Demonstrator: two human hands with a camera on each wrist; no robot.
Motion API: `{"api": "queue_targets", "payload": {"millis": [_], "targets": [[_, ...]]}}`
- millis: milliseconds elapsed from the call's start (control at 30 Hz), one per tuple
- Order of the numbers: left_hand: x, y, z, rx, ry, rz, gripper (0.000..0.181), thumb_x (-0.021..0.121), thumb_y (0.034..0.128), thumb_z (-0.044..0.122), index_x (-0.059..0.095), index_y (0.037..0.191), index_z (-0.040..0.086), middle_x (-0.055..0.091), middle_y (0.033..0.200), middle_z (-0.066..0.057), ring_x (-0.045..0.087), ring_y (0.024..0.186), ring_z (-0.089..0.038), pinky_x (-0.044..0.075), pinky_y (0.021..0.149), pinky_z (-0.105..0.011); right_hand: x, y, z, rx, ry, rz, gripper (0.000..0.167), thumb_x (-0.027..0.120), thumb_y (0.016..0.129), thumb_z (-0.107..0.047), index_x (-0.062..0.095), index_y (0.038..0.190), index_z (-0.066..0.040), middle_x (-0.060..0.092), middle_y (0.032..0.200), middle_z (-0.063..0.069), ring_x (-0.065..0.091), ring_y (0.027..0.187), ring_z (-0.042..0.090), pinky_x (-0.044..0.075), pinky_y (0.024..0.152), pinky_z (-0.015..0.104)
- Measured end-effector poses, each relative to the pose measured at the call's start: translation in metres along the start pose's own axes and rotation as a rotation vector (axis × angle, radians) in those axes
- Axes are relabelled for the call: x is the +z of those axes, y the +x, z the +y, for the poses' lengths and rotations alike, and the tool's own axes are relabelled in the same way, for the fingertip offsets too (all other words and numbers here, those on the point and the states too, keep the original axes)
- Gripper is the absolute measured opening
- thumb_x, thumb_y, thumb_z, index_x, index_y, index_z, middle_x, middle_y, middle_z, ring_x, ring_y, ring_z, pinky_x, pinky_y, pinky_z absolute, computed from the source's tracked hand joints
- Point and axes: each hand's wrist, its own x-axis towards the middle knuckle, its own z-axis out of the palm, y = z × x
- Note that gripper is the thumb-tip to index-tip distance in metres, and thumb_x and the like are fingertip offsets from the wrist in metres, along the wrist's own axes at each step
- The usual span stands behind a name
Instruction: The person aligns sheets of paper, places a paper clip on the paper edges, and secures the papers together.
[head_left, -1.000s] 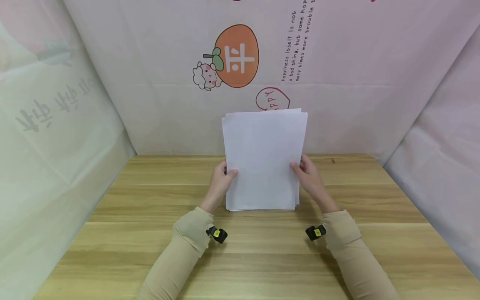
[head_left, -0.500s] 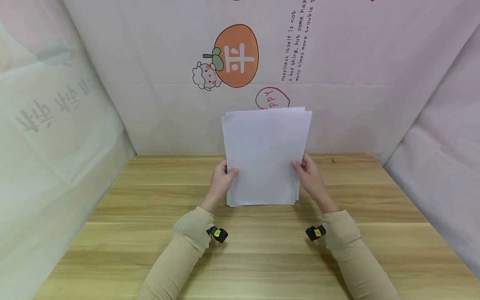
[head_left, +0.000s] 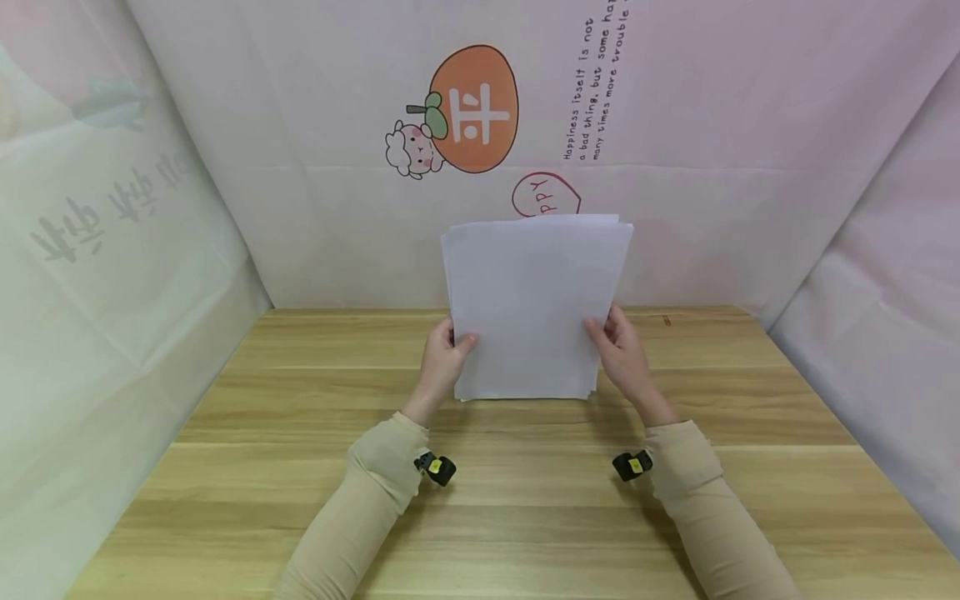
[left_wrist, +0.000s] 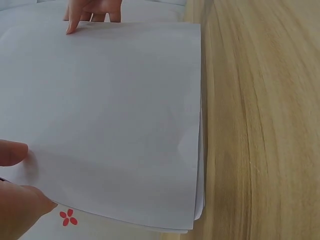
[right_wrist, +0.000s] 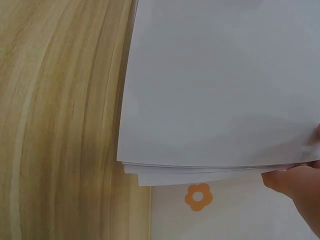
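A stack of white paper sheets (head_left: 532,308) is held up between both hands, its edges slightly uneven. My left hand (head_left: 441,367) grips the left edge, thumb on the front face and fingers behind. My right hand (head_left: 626,362) grips the opposite edge in the same way. In the left wrist view, the left hand (left_wrist: 20,200) pinches the sheets (left_wrist: 110,120) at lower left, with the right hand (left_wrist: 95,10) at the far edge. The right wrist view shows layered sheet corners (right_wrist: 220,90) and part of the right hand (right_wrist: 297,187).
A wooden table (head_left: 525,517) lies under the hands. Behind it hangs a pale cloth backdrop (head_left: 337,225) with printed drawings and lettering, and cloth also stands at both sides. A small brown mark (head_left: 667,320) shows near the table's back right.
The stack's lower edge has risen away from the near side of the table, and its top right corner has shifted right. Both hands keep their hold, nearly in place.
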Motion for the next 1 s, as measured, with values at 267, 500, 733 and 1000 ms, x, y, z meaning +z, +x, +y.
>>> {"api": "queue_targets", "payload": {"millis": [267,500,733,1000], "targets": [[-0.001,0.000,0.001,0.024,-0.034,-0.022,0.033,0.054,0.0903,-0.005,0.053,0.124,-0.008,0.058,0.123,-0.025,0.056,0.114,-0.035,0.044,0.098,-0.048,0.001,0.000,0.001,-0.057,0.012,0.005,0.042,0.046,0.100,-0.017,0.039,0.139,-0.001,0.051,0.133,0.023,0.054,0.108,0.003,0.045,0.086,0.016],[-0.003,-0.007,0.019,0.026,-0.015,-0.050,0.032,0.053,0.0904,-0.005,0.053,0.122,-0.011,0.058,0.122,-0.027,0.057,0.113,-0.036,0.045,0.097,-0.047,0.001,-0.001,-0.001,-0.035,-0.011,0.015,0.041,0.046,0.100,-0.017,0.040,0.136,0.002,0.052,0.129,0.025,0.054,0.104,0.003,0.045,0.084,0.014],[-0.004,-0.013,0.030,0.054,-0.021,-0.060,0.032,0.052,0.0908,-0.006,0.052,0.123,-0.011,0.057,0.123,-0.028,0.056,0.114,-0.036,0.044,0.099,-0.047,0.002,-0.002,-0.002,-0.050,-0.005,-0.005,0.040,0.045,0.101,-0.015,0.039,0.137,0.001,0.051,0.132,0.024,0.053,0.107,0.003,0.044,0.087,0.015],[-0.004,-0.013,0.029,0.037,-0.027,-0.067,0.033,0.052,0.0916,-0.005,0.052,0.124,-0.010,0.056,0.125,-0.027,0.054,0.116,-0.035,0.042,0.100,-0.048,0.001,-0.002,0.000,-0.046,0.018,-0.006,0.042,0.045,0.100,-0.016,0.039,0.138,0.001,0.050,0.132,0.024,0.053,0.108,0.004,0.044,0.086,0.014]]}}
